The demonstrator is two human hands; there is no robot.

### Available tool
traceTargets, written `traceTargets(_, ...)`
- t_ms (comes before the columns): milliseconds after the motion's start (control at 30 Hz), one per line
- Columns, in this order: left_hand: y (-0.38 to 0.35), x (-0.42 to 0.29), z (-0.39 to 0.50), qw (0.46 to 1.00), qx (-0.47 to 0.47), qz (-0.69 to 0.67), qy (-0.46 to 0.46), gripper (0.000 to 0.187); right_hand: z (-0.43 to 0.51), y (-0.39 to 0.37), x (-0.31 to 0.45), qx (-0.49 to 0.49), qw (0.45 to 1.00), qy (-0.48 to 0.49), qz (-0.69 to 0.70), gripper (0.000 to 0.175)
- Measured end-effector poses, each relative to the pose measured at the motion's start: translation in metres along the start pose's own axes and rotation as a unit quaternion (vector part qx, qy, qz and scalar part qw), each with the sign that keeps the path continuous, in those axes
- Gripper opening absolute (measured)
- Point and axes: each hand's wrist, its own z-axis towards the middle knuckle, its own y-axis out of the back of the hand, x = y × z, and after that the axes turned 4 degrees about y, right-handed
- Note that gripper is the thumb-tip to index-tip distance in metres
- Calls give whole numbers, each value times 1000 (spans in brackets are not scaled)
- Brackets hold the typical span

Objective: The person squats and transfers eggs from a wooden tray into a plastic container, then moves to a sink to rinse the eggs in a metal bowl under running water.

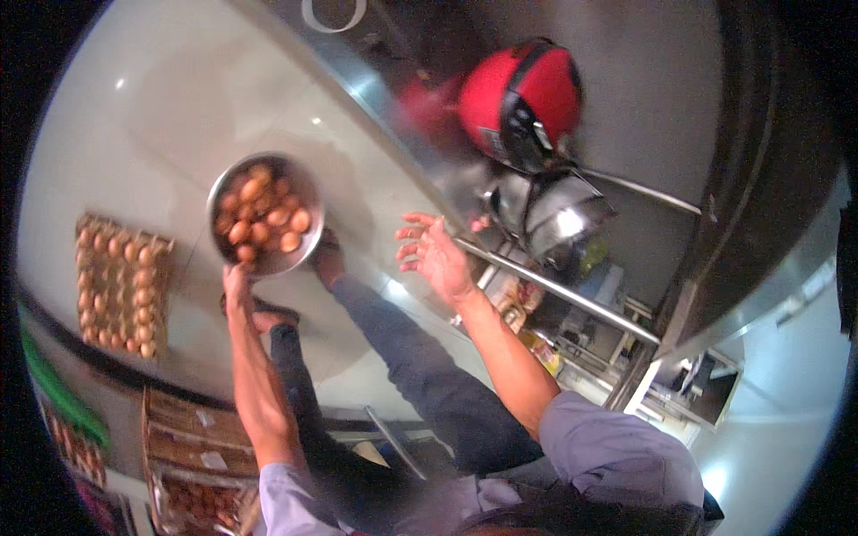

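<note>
My left hand (238, 291) grips the near rim of a round metal bowl (318, 234). Inside the bowl lie several brown eggs (260, 231), somewhat blurred. My right hand (439, 261) is raised to the right of the bowl, fingers spread and nothing in them. It is near a metal rail (563, 289). To the left of the bowl, a cardboard egg tray (120, 295) rests on the tiled floor, with brown eggs around its border and bare cells in its middle.
A red and black rounded object (516, 104) and a shiny metal vessel (570, 221) stand at the upper right. Shelves with packets (546, 352) are below the rail. Cardboard boxes (194, 435) stand at lower left. My legs (429, 382) extend below the bowl.
</note>
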Motion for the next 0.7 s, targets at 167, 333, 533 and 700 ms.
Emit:
traceTargets(167, -5, -4, -15, 1000, 9, -10, -10, 42, -74, 41, 13, -97, 995, -8, -23, 67)
traceTargets(333, 14, 4, -22, 998, 19, -53, 0, 62, -151, 84, 26, -197, 980, 4, 28, 69)
traceTargets(533, 0, -40, -89, 983, -167, 64, -26, 79, -171, 132, 27, -236, 959, 6, 154, 68)
traceTargets(700, -189, -39, -212, 907, -105, 170, -370, 50, -177, 178, 14, -255, 934, -8, 251, 67)
